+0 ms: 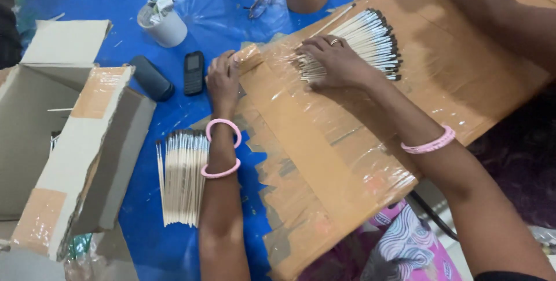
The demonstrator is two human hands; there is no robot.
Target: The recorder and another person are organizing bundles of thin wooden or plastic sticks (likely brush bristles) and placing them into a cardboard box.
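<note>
Your right hand (336, 61) lies flat, fingers spread, on the fan of thin white black-tipped sticks (365, 43) atop the taped brown cardboard sheet (324, 159). Your left hand (223, 78) pinches that sheet's crinkled edge at 9 o'clock. A second stick bundle (182, 177) lies on blue plastic (145, 223) at 7 o'clock; open carton (63, 142) beyond.

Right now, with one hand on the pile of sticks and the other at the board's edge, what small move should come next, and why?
Probably sweep the right hand toward the body to level the sticks. They fan out unevenly on the taped cardboard board, with one stick jutting at the top. The left hand grips the board's corner, so the board looks steadied.
</note>
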